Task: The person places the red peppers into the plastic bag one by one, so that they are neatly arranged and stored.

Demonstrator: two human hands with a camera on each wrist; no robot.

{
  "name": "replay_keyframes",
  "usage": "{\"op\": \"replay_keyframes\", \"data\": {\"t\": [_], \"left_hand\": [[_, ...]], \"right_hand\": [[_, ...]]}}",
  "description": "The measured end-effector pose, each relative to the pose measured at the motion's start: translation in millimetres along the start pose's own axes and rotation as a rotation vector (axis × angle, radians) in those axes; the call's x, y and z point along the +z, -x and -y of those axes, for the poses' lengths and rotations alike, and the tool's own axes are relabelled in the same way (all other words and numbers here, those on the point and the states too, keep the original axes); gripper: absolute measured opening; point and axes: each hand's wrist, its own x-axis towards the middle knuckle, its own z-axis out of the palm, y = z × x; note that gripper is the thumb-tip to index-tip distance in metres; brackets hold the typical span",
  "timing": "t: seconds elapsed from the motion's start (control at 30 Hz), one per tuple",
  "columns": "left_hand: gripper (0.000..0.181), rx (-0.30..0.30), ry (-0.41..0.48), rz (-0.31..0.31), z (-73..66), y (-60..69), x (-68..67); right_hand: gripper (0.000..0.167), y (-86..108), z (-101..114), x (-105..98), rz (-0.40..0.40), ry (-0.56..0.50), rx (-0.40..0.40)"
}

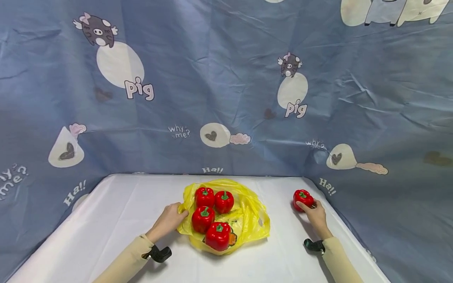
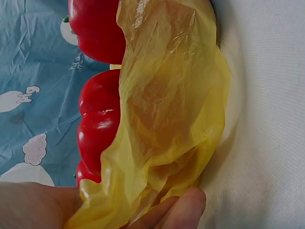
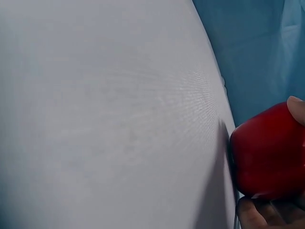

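A yellow plastic bag (image 1: 253, 220) lies spread at the middle of the table, with several red bell peppers (image 1: 218, 236) sitting in its mouth, green stems showing. My left hand (image 1: 169, 218) pinches the bag's left rim between thumb and fingers; in the left wrist view the thin plastic (image 2: 171, 95) runs up from that grip beside the peppers. Off to the right, my right hand (image 1: 316, 216) holds a single red bell pepper (image 1: 302, 199), thumb on one side and fingers on the other. The right wrist view shows this pepper (image 3: 269, 155) close to the table surface.
The table (image 1: 141, 204) has a white cover. A blue printed curtain (image 1: 226, 86) hangs behind it and along both sides. The table's right edge (image 1: 339, 214) runs close by the right hand. Each wrist wears a black camera mount (image 1: 160, 254).
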Motion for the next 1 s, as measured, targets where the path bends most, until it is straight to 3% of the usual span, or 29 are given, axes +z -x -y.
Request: {"op": "replay_keyframes", "data": {"t": [0.2, 0.43, 0.7, 1.0], "left_hand": [[0.014, 0.0, 0.013, 0.007, 0.9, 0.0, -1.8], [0.014, -0.005, 0.013, 0.007, 0.6, 0.4, -1.0], [0.015, -0.003, 0.017, 0.006, 1.3, 1.7, -0.1], [0.015, -0.002, 0.024, 0.012, 0.4, 1.7, -0.5]], "right_hand": [[0.094, 7.4, 5.3, -0.2, 0.025, 0.026, 0.007], [0.096, 17.1, 19.0, 3.4, 0.072, -0.017, -0.006], [0.087, 38.6, 58.6, 16.6, 0.141, -0.065, -0.057], [0.071, 80.5, 102.7, 37.6, 0.25, -0.118, -0.183]]}}
